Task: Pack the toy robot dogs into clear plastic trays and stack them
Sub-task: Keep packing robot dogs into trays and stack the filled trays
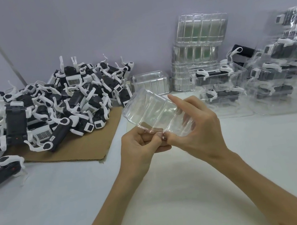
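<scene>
I hold one empty clear plastic tray [148, 110] in the air above the middle of the white table [79, 199]. My left hand [139, 148] pinches its near edge from the left. My right hand [195, 122] grips the same edge and its right side, fingers showing through the plastic. A big heap of black-and-white toy robot dogs [50, 107] lies at the left on a sheet of brown cardboard [83, 149]. Trays with dogs packed inside are stacked at the right [220, 86].
A tall stack of empty clear trays [199, 47] leans against the back wall, with a single empty tray [151, 83] lying beside it. More packed trays pile up at the far right [287, 64]. One dog [0, 171] stands off the cardboard at the left edge.
</scene>
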`<state>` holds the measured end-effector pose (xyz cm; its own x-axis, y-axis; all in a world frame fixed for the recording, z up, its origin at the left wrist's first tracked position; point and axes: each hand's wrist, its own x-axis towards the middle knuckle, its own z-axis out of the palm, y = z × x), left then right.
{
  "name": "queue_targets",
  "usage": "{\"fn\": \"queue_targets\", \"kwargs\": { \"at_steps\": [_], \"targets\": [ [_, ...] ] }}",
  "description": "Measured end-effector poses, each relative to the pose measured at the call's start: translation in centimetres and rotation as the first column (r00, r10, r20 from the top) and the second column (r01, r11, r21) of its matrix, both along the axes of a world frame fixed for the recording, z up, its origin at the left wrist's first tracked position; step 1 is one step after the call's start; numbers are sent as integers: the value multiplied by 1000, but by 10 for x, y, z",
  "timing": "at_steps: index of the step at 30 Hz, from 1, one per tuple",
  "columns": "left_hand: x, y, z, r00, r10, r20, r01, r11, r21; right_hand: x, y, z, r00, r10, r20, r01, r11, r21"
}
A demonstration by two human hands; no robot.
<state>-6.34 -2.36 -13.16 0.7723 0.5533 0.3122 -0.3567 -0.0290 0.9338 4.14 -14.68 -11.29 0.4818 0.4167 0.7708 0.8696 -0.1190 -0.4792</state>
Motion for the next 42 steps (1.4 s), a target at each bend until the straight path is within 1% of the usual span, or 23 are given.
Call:
{"fn": "queue_targets", "kwargs": {
  "at_steps": [6, 8, 9, 11, 13, 15, 19, 21, 24, 28, 34, 39, 42],
  "targets": [
    [-1, 1, -1, 1000, 1, 1, -1, 1000, 9, -4, 2, -1, 1000, -7, -17, 7, 1000, 7],
    [-5, 6, -3, 1000, 28, -3, -28, 999, -16, -8, 4, -6, 997, 64, -38, -64, 998, -19],
    [-7, 10, -3, 1000, 25, -2, -25, 999, -42, -10, 5, -9, 987, 139, -83, -142, 989, -28],
    [-11, 15, -3, 999, -39, 17, 41, 993, -110, -11, 5, -11, 936, 262, -235, -269, 963, 2],
    [-10, 15, -2, 986, -154, 63, 163, 968, -189, -9, 5, -11, 866, 293, -406, -280, 955, 91],
    [-8, 12, -2, 968, -233, 92, 248, 945, -214, -7, 4, -11, 814, 292, -502, -265, 956, 128],
    [-10, 13, -3, 956, -286, 60, 292, 935, -199, -8, 0, -9, 812, 313, -493, -292, 949, 120],
    [-11, 14, -2, 957, -288, 48, 292, 939, -181, -9, -1, -8, 811, 319, -491, -296, 947, 126],
    [-9, 13, -3, 978, -207, 35, 210, 966, -149, -8, 1, -6, 779, 341, -526, -314, 939, 142],
    [-7, 13, -3, 992, -128, 12, 129, 981, -146, -4, 2, -1, 740, 378, -557, -345, 923, 168],
    [-2, 13, -1, 998, -62, 0, 61, 988, -144, -1, -1, 3, 755, 374, -539, -319, 927, 196],
    [-1, 11, -1, 1000, 3, -16, -4, 994, -108, -2, 1, 3, 756, 358, -547, -277, 933, 228],
    [-2, 11, -1, 999, 29, -15, -30, 994, -103, -3, 1, 4, 774, 343, -533, -252, 938, 237]
  ]
}}
